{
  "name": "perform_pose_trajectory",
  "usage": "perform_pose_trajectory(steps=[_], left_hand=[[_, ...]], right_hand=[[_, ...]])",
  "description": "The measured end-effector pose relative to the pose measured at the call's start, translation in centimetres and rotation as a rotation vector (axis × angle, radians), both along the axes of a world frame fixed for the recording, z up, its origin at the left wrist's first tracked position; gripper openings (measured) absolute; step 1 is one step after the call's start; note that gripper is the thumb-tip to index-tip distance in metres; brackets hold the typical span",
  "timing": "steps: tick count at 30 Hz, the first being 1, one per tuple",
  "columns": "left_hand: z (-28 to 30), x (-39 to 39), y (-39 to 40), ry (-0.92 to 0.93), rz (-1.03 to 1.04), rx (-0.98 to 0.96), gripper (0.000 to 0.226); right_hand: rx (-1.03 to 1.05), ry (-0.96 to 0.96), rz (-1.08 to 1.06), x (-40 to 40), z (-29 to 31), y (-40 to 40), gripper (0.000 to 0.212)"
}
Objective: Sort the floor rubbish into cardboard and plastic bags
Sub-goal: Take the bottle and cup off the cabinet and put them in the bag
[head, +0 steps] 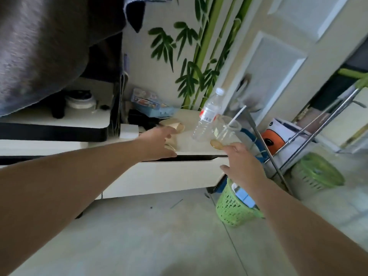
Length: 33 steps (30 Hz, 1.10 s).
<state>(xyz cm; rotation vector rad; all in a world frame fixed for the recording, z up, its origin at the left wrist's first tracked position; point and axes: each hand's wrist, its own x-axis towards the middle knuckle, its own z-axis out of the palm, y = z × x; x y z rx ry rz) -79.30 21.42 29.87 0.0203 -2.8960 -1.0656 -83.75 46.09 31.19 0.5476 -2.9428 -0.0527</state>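
Both forearms reach to the desk [189,145]: the left hand [159,142] lies spread on brown cardboard [173,126]; the right hand [242,163] touches a tilted plastic cup [226,132], grip unclear. Nudged, cup and leaning bottle [209,114] could topple off the edge.

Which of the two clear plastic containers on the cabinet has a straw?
The cup nearest the right hand; the bottle has a white cap instead.

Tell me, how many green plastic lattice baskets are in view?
2. One green plastic lattice basket stands on the floor, partly behind the right forearm; the other sits farther right, near the picture's edge. Others may be hidden.
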Motion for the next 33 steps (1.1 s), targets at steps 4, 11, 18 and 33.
perform_pose_trajectory(steps=[4,11,18,33], left_hand=[[0.1,-7.3,2.7,0.04,0.005,-0.101,0.077],[0.0,-17.3,7.6,0.089,0.103,-0.111,0.113],[0.1,-22.7,10.1,0.178,0.259,0.087,0.117],[4.3,-8.5,6.3,0.336,0.365,0.219,0.103]], right_hand=[[-0.032,0.006,-0.082,-6.8,0.3,2.4,0.058],[-0.297,-0.101,-0.178,-17.2,-1.3,3.7,0.097],[-0.558,-0.257,-0.112,-23.3,-2.9,2.5,0.091],[-0.77,-0.239,0.108,-12.6,0.5,-0.4,0.091]])
